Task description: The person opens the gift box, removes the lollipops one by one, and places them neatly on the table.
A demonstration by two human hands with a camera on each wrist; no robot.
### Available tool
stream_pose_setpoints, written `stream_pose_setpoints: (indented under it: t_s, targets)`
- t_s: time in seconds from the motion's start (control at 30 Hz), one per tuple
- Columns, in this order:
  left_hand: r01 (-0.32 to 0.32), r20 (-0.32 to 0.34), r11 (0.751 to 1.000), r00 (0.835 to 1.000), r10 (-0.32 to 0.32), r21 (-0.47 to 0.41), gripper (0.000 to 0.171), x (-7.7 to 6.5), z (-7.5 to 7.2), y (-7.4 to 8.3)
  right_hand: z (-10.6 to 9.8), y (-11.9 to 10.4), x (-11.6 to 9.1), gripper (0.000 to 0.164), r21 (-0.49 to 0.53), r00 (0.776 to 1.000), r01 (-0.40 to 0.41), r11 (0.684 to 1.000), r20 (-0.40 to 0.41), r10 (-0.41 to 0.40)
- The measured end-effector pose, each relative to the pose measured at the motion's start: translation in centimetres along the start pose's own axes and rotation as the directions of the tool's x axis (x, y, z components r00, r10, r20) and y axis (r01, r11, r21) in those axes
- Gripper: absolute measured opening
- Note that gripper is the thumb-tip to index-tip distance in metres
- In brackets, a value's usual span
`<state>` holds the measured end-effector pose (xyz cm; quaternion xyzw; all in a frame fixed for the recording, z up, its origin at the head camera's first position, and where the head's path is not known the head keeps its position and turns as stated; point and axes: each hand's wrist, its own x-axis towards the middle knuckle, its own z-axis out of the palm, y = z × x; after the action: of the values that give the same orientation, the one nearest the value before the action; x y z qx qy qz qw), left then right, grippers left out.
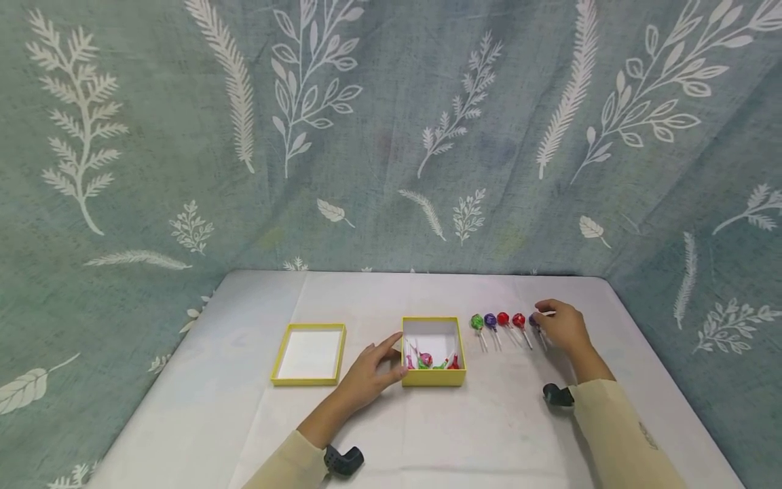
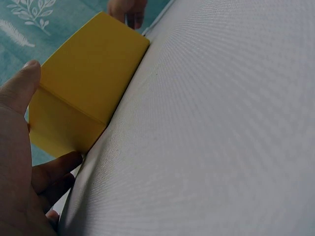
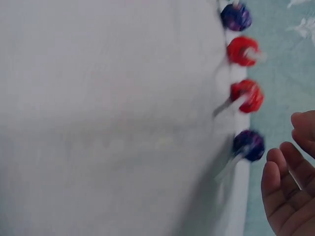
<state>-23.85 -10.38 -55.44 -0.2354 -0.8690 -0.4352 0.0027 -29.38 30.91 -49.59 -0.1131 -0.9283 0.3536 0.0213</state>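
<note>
A yellow box (image 1: 434,377) with a white inside stands on the table. Several lollipops (image 1: 425,358) in pink, green and red wrappers lie in its front part. My left hand (image 1: 370,372) is at the box's left side, fingers extended, its fingertips at the wall; the left wrist view shows them by the yellow outer walls (image 2: 93,73). Right of the box, a row of lollipops runs from green (image 1: 477,321) through purple (image 1: 491,321) and red (image 1: 518,319) to a purple one (image 1: 534,319) at the end. Beside that last purple lollipop (image 3: 249,145) is my right hand (image 1: 563,327), fingers loosely bent and apart from it.
The shallow yellow-rimmed lid (image 1: 308,354) lies inside up, left of the box. A white cloth covers the table (image 1: 476,435), whose back edge meets a green leaf-patterned curtain (image 1: 379,204). Dark devices (image 1: 344,461) are strapped to both wrists.
</note>
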Motion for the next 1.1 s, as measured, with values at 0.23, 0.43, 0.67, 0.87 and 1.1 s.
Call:
stream_pose_setpoints:
  t_s: [0.23,0.43,0.67,0.87,1.1]
  targets:
    - [0.003,0.0,1.0,1.0,-0.003,0.006,0.071,-0.1,0.1,-0.2,1.0,-2.1,-1.3,0.036,0.094,0.998,0.056,0.994,0.019,-0.058]
    - [-0.013,0.005,1.0,1.0,0.013,-0.002,0.07,-0.2,0.1,-0.2,2.7,-4.2,-2.9,0.033,0.145,0.987,0.157,0.977,0.01,-0.16]
    - [-0.021,-0.005,1.0,1.0,0.021,0.001,0.069,-0.1,0.0,-0.2,4.2,-7.1,-4.4,0.029,0.198,0.977,0.202,0.959,0.025,-0.211]
    - [-0.008,-0.005,1.0,1.0,0.008,-0.006,0.07,-0.2,0.0,0.0,6.0,-8.8,-5.1,0.025,0.293,0.974,0.202,0.935,0.044,-0.224]
    - [0.022,0.001,1.0,1.0,-0.022,-0.013,0.071,-0.3,0.1,0.2,7.7,-10.3,-5.8,0.023,0.417,0.972,0.18,0.891,0.063,-0.226]
